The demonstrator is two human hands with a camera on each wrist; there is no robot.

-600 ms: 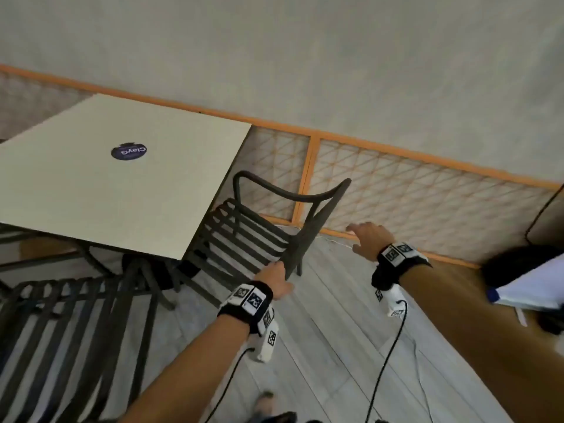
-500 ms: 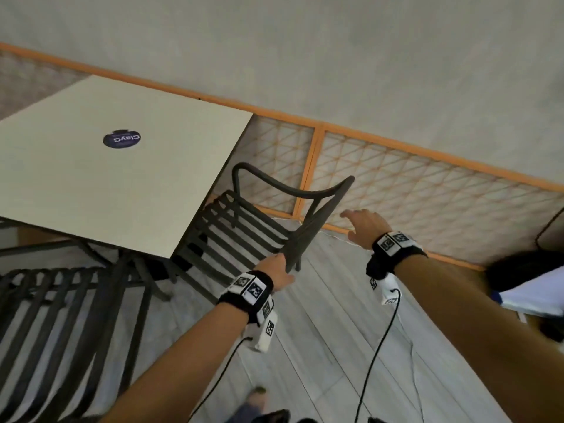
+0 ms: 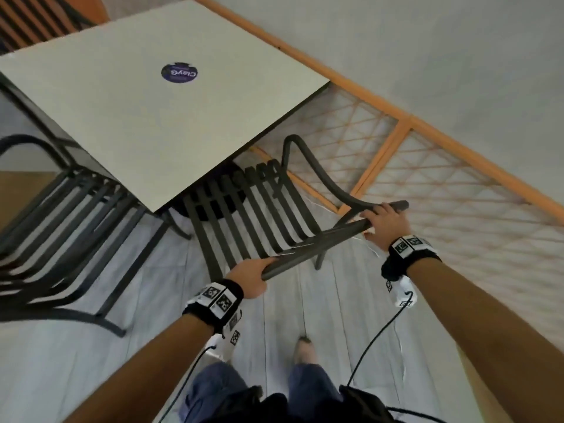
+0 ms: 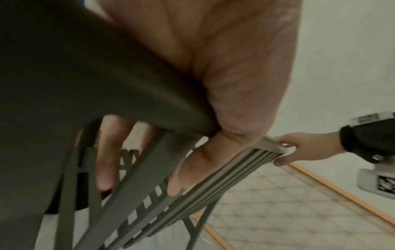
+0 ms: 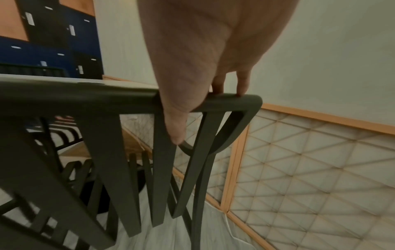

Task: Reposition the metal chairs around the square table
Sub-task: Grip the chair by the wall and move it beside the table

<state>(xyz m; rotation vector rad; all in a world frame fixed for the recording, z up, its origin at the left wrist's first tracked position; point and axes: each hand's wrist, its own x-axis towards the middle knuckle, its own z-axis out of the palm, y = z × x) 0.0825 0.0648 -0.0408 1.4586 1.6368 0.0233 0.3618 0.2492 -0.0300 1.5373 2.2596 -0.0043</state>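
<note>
I've got both hands on the top rail of the metal chair (image 3: 250, 206): left hand (image 3: 250, 277) wrapped round its near end, right hand (image 3: 383, 222) curled over the far end, seat ahead of my hands and partly under the desk (image 3: 128, 117) corner. I'd keep both grips even, push straight and low so the legs don't snag and the armrest clears the desk edge. Only readable writing: round dark sticker (image 3: 179, 72) beyond my left hand, "ClayG", upside down to me.

Two chairs (image 3: 256, 209) – one table (image 3: 146, 117)
</note>
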